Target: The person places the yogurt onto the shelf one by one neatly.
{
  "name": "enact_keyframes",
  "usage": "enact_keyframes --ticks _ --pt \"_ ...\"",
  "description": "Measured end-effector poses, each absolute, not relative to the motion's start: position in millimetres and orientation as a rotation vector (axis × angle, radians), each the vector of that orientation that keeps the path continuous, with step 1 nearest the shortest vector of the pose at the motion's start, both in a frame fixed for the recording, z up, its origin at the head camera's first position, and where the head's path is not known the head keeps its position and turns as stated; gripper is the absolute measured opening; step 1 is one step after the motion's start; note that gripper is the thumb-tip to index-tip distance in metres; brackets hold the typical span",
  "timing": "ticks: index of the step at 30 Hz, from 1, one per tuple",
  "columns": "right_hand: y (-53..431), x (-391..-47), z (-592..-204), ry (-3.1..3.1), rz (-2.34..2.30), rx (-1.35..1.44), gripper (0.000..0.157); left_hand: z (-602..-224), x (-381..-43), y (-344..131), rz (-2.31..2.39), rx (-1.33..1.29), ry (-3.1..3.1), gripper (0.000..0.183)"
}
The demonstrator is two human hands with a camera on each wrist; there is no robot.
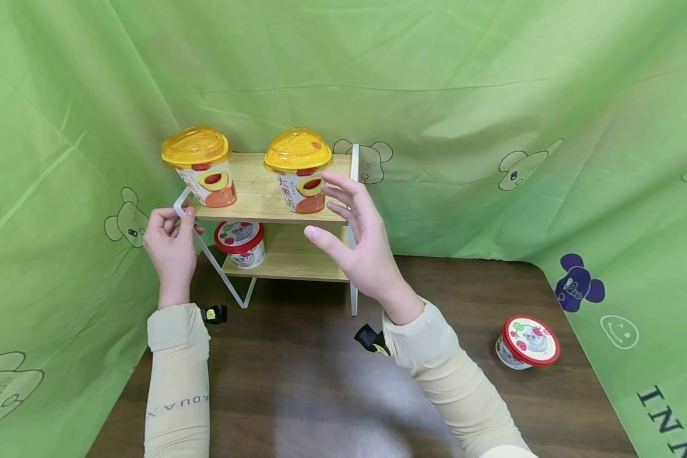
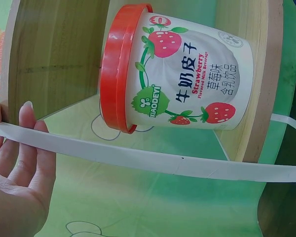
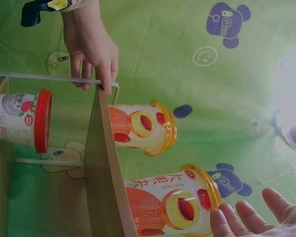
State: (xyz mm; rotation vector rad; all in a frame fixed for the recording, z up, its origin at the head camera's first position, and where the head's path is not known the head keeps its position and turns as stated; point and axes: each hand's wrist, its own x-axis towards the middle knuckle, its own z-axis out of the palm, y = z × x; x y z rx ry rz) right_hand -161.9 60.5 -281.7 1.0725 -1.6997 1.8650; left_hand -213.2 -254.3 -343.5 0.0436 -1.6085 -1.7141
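My left hand (image 1: 172,248) pinches the front left corner of a small two-tier wooden shelf (image 1: 249,181), thumb on top and fingers beneath, by its white metal frame. Two fruit cups with domed yellow lids stand on the upper board. The left fruit cup (image 1: 208,181) is just behind my left hand. Beside the right fruit cup (image 1: 302,187), my right hand (image 1: 369,248) is spread with the thumb apart, fingertips close to the cup's right side. On the lower board a red-lidded strawberry milk tub (image 2: 187,74) stands upright at the left.
Another red-lidded tub (image 1: 528,343) stands on the dark wood-look surface (image 1: 298,375) at the right. Green cloth (image 1: 464,114) printed with bear figures hangs behind the shelf and along both sides.
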Motion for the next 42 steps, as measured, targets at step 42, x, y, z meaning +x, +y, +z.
enact_keyframes --ticks 42 --pt "69.2 -149.6 -307.0 -1.783 1.761 1.124 0.065 -341.6 -210.7 -252.0 -1.695 0.052 -1.63 0.009"
